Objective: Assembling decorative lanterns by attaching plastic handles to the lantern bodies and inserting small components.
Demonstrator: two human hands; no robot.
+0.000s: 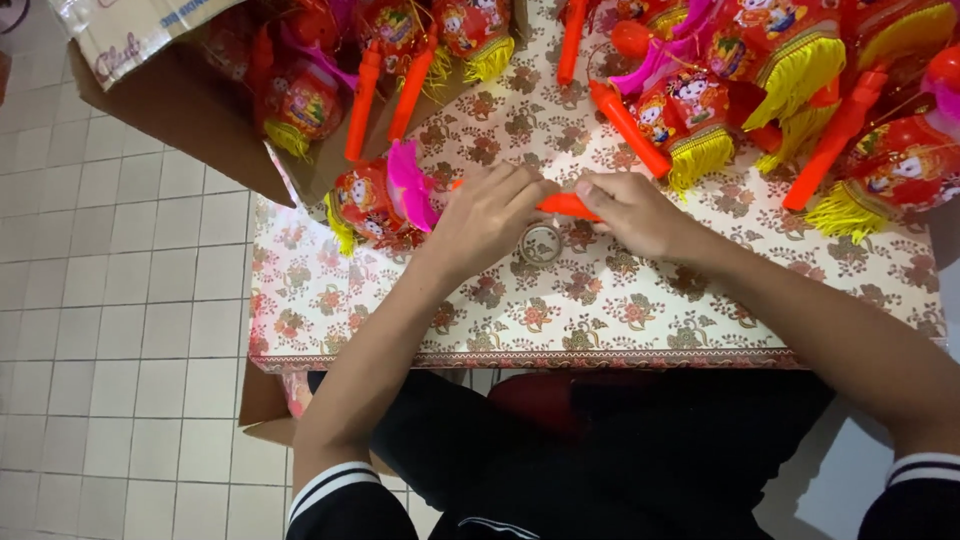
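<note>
My left hand (487,215) and my right hand (632,212) both grip one orange plastic handle (566,205) lying across the floral-covered table (600,310). The handle leads left to a red toy lantern (365,205) with a pink feather and yellow fringe, resting by my left hand. A small roll of clear tape (541,243) lies on the table just below the handle, between my wrists.
A cardboard box (200,110) at the upper left holds several red lanterns with orange handles. A heap of similar lanterns (790,70) with yellow tassels covers the table's far right. White tiled floor (110,330) lies to the left.
</note>
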